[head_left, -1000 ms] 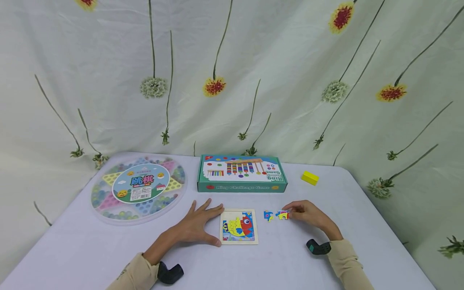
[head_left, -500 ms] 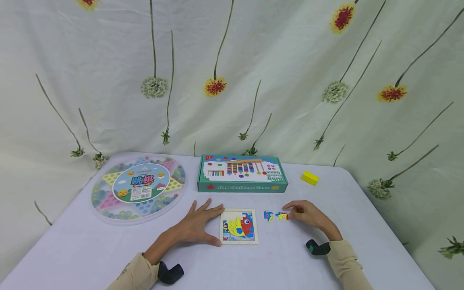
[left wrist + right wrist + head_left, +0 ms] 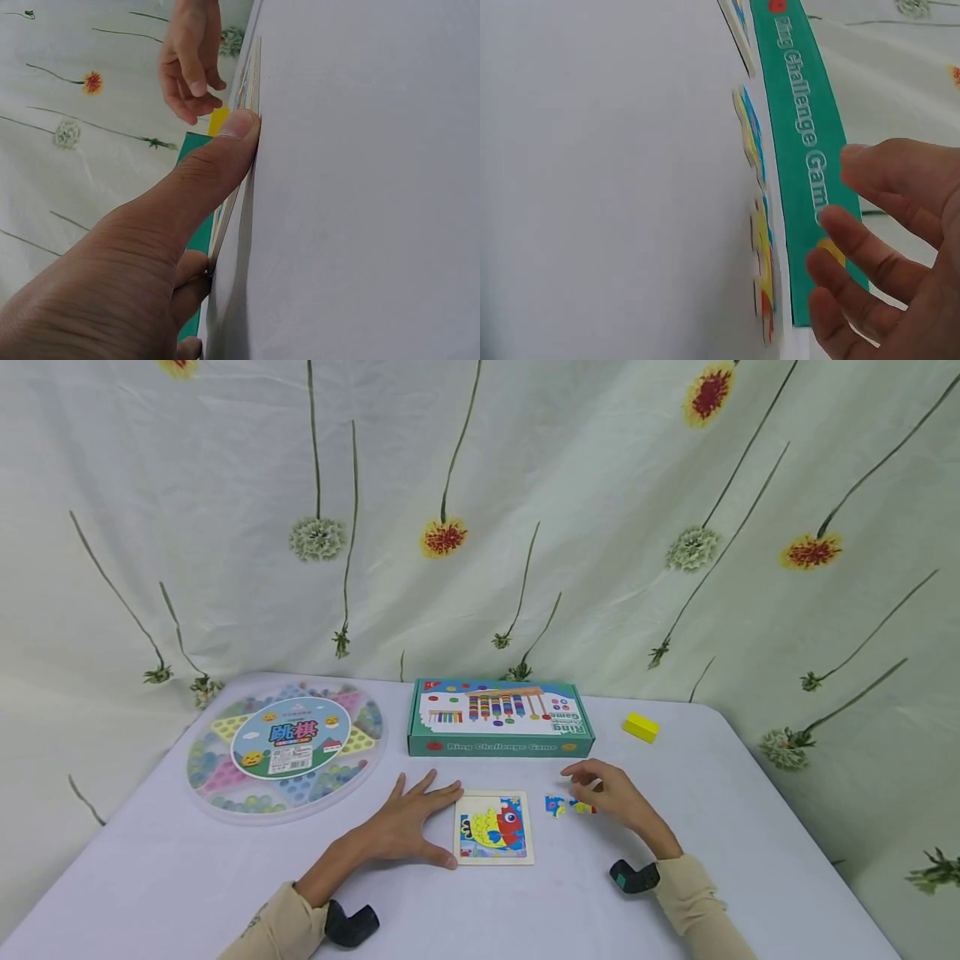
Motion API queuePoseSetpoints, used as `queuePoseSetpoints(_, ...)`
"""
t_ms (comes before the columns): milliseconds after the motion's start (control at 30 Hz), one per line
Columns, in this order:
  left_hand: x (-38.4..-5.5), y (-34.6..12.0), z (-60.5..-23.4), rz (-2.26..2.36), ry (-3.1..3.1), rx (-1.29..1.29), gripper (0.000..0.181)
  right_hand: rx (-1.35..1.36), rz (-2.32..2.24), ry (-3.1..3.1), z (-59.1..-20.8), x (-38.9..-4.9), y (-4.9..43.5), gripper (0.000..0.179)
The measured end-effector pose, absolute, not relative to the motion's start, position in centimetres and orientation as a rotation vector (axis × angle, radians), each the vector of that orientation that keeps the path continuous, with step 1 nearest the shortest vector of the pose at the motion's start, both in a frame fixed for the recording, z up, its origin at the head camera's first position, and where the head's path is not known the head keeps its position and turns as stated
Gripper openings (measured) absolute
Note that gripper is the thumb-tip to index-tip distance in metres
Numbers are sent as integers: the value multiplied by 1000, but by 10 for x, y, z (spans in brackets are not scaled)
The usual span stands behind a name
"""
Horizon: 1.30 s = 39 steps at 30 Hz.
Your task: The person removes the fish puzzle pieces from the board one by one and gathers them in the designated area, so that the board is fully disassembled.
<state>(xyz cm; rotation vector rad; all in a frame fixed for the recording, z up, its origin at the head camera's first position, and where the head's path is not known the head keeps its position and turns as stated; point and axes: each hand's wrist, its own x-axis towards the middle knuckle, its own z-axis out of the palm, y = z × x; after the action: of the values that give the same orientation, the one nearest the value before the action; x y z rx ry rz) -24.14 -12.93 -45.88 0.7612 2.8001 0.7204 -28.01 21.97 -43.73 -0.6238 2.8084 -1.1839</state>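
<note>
A square wooden jigsaw board (image 3: pixel 493 828) with a yellow and red fish picture lies on the white table. My left hand (image 3: pixel 401 827) is spread along its left side, thumb and forefinger touching the corners; the left wrist view shows the thumb (image 3: pixel 236 126) against the edge. To the right lie two jigsaw pieces: a blue one (image 3: pixel 554 806) and a yellow, red and blue one (image 3: pixel 584 807), partly hidden in the head view. My right hand (image 3: pixel 611 793) hovers over the second piece, fingers loosely bent, holding nothing; in the right wrist view, the hand (image 3: pixel 892 240) is apart from both pieces.
Behind the board stands a green Ring Challenge Game box (image 3: pixel 501 747). A round Chinese checkers set (image 3: pixel 292 739) lies at the back left, and a yellow block (image 3: pixel 641 727) at the back right. A flowered cloth (image 3: pixel 600 485) hangs behind the table.
My right hand has come off the right end of the second piece and shifted left above it. The left hand, the board and both pieces have stayed in place.
</note>
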Motion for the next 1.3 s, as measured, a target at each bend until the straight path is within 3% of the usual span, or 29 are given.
queuePoseSetpoints(267, -240, -129, -459, 742, 2798, 761, 99, -825, -1110, 2727, -443, -271, 174, 29)
queuePoseSetpoints(567, -242, -130, -460, 730, 2794, 768, 100, -804, -905, 2816, -444, -270, 141, 38)
queuePoseSetpoints(967, -243, -131, -459, 739, 2793, 782, 99, -761, -733, 2914, -445, -269, 132, 36)
queuePoseSetpoints(1300, -243, -129, -461, 717, 2802, 756, 100, -837, -895, 2790, -442, -270, 145, 25)
